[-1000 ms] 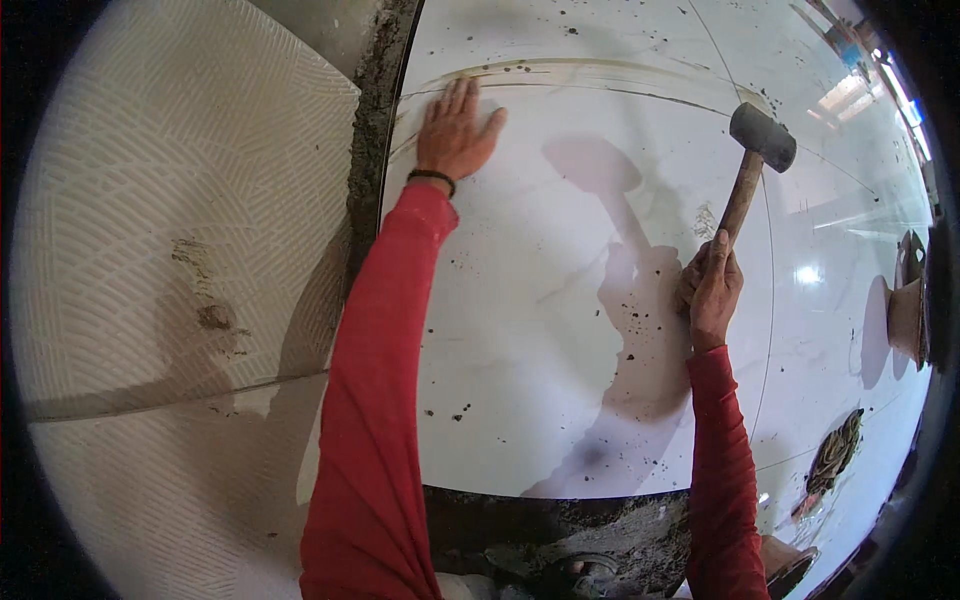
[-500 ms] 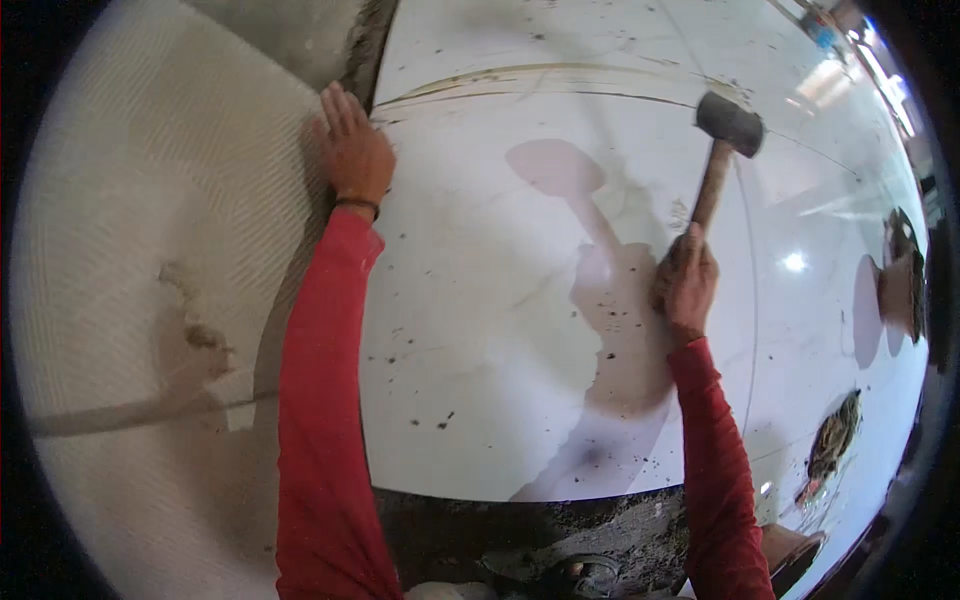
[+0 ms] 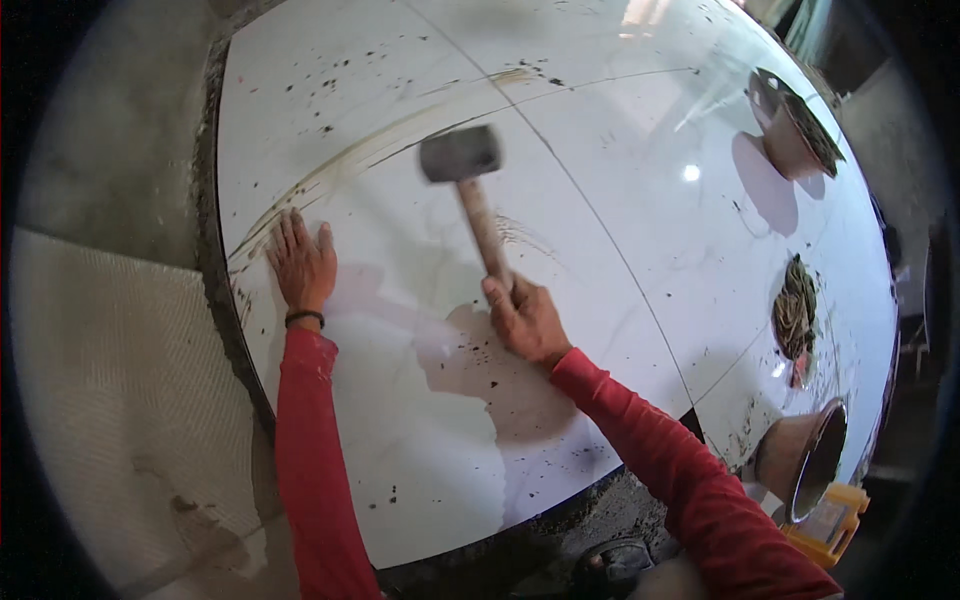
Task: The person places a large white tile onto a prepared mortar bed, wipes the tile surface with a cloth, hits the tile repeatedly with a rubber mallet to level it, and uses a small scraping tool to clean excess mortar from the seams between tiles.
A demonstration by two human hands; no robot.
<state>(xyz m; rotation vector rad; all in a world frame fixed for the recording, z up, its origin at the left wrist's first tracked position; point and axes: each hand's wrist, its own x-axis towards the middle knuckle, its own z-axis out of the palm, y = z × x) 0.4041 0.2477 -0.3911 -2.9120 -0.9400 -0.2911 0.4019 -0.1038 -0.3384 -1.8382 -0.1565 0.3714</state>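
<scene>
In my right hand (image 3: pixel 532 322) is a rubber mallet (image 3: pixel 460 156), gripped round its wooden handle. Its dark head hangs over the large white floor tile (image 3: pixel 410 440), slightly blurred. My left hand (image 3: pixel 304 264) lies palm down on that tile near its left edge, fingers stretched toward the brownish smear along the far joint. Dark crumbs of mortar dot the glossy surface, and shadows of my arm and the mallet fall across it.
On the left lies a pale ribbed surface (image 3: pixel 120 370), with a dark gap beside the tile. At right are a bucket (image 3: pixel 795 130), a crumpled rag (image 3: pixel 796 310), another bucket (image 3: pixel 785 455) and a yellow-framed object (image 3: pixel 835 525). Dark rough ground (image 3: pixel 480 570) borders the near edge.
My view has swung to the right. The mallet has come leftward across the tile, closer to my left hand. My left hand has moved from the tile's edge onto its face.
</scene>
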